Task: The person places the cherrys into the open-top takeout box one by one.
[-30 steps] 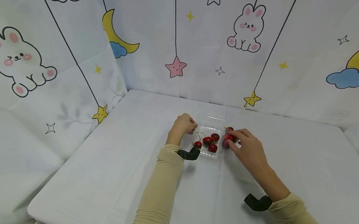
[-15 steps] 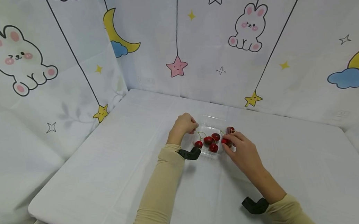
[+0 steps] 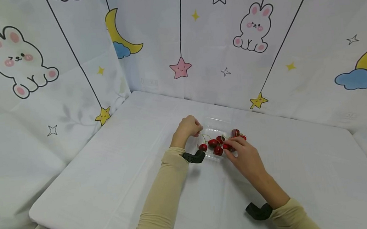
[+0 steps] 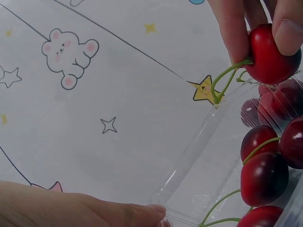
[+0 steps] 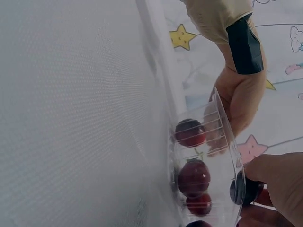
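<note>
Right hand (image 3: pixel 246 156) pinches cherry (image 4: pixel 272 54), left hand (image 3: pixel 187 128) grips box (image 5: pixel 225 175); its hanging stem (image 4: pixel 231 67) may snag the rim (image 5: pixel 234 142), dislodging the cherry.

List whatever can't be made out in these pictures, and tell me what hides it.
Head: how many cherries lie in the right-hand cluster; the right hand covers some.
Left wrist: the rest of the left hand and of the lowest cherry, cut off by the bottom edge.
Right wrist: part of the held cherry, behind the right hand.
Head: print on the backdrop, too faint to read.
</note>
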A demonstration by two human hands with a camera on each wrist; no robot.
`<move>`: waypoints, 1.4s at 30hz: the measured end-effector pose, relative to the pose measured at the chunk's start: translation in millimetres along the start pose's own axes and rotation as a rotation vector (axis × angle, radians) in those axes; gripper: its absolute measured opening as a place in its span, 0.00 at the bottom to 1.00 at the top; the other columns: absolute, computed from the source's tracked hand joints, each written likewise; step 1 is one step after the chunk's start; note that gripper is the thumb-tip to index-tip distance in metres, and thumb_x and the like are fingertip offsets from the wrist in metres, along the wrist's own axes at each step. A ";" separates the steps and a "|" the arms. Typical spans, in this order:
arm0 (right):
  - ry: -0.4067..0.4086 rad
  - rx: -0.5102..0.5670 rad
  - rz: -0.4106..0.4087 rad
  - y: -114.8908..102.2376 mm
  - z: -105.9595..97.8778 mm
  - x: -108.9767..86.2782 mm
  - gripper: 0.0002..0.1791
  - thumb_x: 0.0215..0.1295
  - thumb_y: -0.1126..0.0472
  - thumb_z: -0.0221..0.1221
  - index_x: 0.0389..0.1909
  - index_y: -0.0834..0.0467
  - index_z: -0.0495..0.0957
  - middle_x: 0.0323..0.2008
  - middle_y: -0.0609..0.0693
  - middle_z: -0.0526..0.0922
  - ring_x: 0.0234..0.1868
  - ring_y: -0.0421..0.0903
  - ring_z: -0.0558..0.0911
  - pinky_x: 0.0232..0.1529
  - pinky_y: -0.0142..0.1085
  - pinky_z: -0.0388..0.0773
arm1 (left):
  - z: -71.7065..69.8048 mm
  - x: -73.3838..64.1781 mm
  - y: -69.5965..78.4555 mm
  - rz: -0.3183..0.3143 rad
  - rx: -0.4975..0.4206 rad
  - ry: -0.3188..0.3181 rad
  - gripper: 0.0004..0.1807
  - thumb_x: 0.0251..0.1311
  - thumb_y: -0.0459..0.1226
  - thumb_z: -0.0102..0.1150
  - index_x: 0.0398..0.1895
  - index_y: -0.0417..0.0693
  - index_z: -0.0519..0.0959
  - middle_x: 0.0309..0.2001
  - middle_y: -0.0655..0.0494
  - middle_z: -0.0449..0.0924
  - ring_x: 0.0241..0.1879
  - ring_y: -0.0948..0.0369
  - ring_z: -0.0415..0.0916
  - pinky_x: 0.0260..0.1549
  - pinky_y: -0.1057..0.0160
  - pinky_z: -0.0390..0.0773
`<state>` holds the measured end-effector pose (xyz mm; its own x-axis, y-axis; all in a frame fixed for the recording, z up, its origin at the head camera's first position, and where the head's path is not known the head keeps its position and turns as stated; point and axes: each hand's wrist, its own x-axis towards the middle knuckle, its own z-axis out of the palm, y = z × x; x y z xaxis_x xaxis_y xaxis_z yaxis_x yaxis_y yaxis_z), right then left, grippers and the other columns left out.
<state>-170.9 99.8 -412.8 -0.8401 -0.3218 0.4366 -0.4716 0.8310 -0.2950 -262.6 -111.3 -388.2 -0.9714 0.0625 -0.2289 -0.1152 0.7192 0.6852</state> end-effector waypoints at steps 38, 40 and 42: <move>-0.131 -0.091 -0.002 -0.9 1.0 1.2 0.13 0.58 0.54 0.66 0.43 0.54 0.84 0.42 0.52 0.85 0.48 0.50 0.79 0.48 0.45 0.78 | 0.0 0.4 1.5 0.011 0.017 0.014 0.12 0.63 0.41 0.58 0.41 0.42 0.83 0.26 0.55 0.83 0.25 0.65 0.80 0.35 0.63 0.74; -0.137 -0.085 0.000 -0.2 0.8 1.1 0.13 0.58 0.54 0.66 0.42 0.54 0.84 0.41 0.52 0.85 0.48 0.50 0.79 0.48 0.45 0.79 | 0.3 0.3 1.8 0.007 0.014 0.015 0.12 0.63 0.41 0.58 0.41 0.42 0.83 0.26 0.55 0.83 0.26 0.65 0.80 0.36 0.63 0.74; -0.144 -0.072 0.004 1.4 0.0 1.0 0.13 0.57 0.54 0.66 0.42 0.54 0.84 0.41 0.52 0.85 0.48 0.50 0.79 0.46 0.45 0.79 | 0.6 0.1 2.1 0.004 0.012 0.015 0.12 0.63 0.41 0.58 0.41 0.42 0.83 0.26 0.55 0.83 0.26 0.64 0.81 0.37 0.62 0.75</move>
<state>-172.4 100.6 -412.8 -0.8740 -0.3758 0.3079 -0.4522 0.8610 -0.2327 -262.8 -109.4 -387.2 -0.9749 0.0549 -0.2157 -0.1089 0.7275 0.6774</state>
